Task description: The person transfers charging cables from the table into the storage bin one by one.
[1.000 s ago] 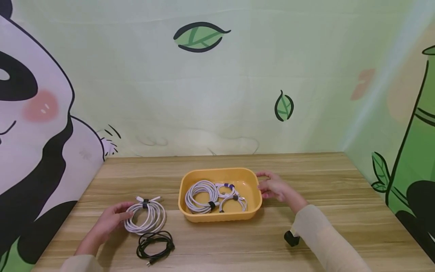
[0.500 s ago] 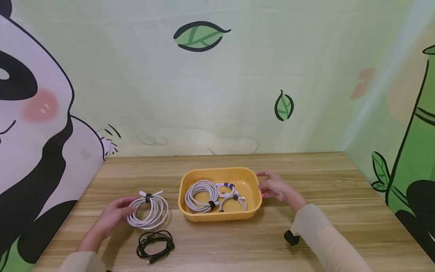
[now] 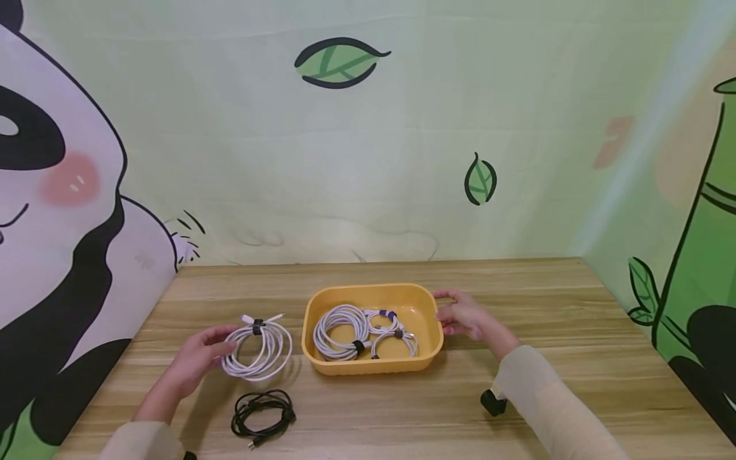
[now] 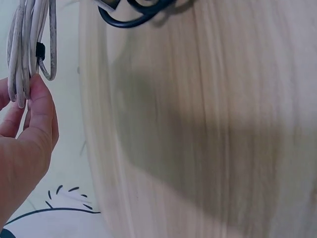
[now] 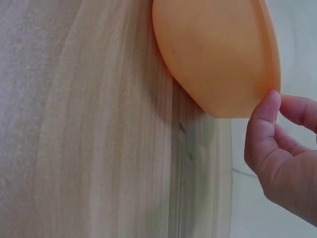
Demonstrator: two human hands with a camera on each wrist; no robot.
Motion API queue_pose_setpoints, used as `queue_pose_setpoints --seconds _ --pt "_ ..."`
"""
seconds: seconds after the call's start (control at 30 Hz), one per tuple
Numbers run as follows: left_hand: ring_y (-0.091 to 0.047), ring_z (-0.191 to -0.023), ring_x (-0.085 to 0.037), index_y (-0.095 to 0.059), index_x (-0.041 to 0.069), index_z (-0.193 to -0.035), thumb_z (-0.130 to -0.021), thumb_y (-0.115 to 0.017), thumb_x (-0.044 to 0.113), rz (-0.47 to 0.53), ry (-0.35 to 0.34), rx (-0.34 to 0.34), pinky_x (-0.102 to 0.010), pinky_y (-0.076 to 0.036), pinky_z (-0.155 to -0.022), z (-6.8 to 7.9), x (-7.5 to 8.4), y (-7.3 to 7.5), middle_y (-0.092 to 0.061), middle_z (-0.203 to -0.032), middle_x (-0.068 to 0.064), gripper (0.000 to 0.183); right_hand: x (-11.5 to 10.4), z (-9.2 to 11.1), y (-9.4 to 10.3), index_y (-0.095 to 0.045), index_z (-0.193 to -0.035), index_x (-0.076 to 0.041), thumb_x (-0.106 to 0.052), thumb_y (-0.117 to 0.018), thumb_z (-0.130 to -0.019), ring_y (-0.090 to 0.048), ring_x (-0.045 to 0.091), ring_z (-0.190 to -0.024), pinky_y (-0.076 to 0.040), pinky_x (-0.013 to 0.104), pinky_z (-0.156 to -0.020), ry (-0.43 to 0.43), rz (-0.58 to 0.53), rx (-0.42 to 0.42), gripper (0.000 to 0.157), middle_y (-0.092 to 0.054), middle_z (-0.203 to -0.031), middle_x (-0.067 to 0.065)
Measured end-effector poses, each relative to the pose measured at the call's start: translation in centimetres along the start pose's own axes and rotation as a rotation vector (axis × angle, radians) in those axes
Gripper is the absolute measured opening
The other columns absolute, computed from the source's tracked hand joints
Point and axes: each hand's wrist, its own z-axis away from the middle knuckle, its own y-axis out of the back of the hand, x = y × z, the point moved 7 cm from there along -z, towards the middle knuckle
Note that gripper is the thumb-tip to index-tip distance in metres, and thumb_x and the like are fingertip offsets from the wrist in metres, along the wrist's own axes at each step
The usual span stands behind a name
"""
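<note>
My left hand (image 3: 198,358) pinches the left side of a white coiled cable (image 3: 270,358), bundled with a black strap. In the left wrist view, thumb and fingers grip the white loops (image 4: 22,59) above the table. My right hand (image 3: 468,317) holds the right end of a yellow plastic bin (image 3: 374,367), its fingertips at the rim; the right wrist view shows the bin's outer wall (image 5: 213,59) beside them. Inside the bin lie a large white cable coil (image 3: 326,348) and two smaller white coils, one with a blue strap (image 3: 388,314), one with a dark strap.
A black coiled cable (image 3: 238,421) lies on the wooden table (image 3: 368,421) in front of the left hand's cable. A small black block-like piece (image 3: 493,403) shows at the right sleeve. Behind the table hangs a printed backdrop (image 3: 402,160) with leaves and a panda.
My left hand has lifted the white coiled cable and carried it a little right and away from me, toward the bin. The right hand and bin have stayed put.
</note>
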Motion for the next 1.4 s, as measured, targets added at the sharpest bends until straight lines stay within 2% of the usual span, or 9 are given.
queue_pose_setpoints --seconds 0.3,0.6,0.93,1.4 --pt "-0.053 -0.078 -0.003 -0.034 -0.014 -0.126 -0.084 -0.053 0.005 0.032 -0.029 0.006 -0.019 -0.050 -0.069 -0.1 1.0 -0.8 -0.053 -0.093 0.008 0.050 0.2 -0.3 0.1 -0.034 -0.130 -0.006 0.005 -0.051 -0.079 -0.051 0.011 -0.052 -0.047 0.020 -0.048 -0.003 0.004 0.018 0.054 -0.056 -0.069 0.004" --pt "-0.054 -0.079 -0.004 -0.031 -0.013 -0.128 -0.086 -0.051 0.006 0.044 -0.032 -0.015 -0.019 -0.051 -0.070 -0.3 2.3 -1.8 -0.051 -0.097 0.005 0.051 -0.2 0.2 0.0 -0.033 -0.128 -0.003 0.003 -0.055 -0.078 -0.053 0.010 -0.053 -0.048 0.020 -0.050 0.053 0.000 -0.043 0.055 -0.057 -0.069 0.004" --pt "-0.054 -0.077 -0.003 -0.031 -0.013 -0.128 -0.087 -0.050 0.005 0.061 -0.048 -0.024 -0.019 -0.051 -0.068 -0.5 3.2 -2.9 -0.052 -0.094 0.005 0.049 0.1 -0.1 0.0 -0.031 -0.132 -0.005 0.005 -0.051 -0.079 -0.051 0.010 -0.051 -0.047 0.019 -0.047 0.000 0.001 -0.004 0.057 -0.056 -0.068 0.003" --pt "-0.053 -0.080 -0.005 -0.036 -0.010 -0.127 -0.086 -0.051 0.006 0.015 -0.043 -0.051 -0.020 -0.050 -0.071 -1.2 4.2 -4.5 -0.051 -0.100 0.000 0.047 0.1 -0.1 0.0 -0.033 -0.130 -0.005 0.005 -0.051 -0.079 -0.051 0.010 -0.051 -0.047 0.019 -0.048 0.009 0.003 0.001 0.056 -0.056 -0.070 0.004"
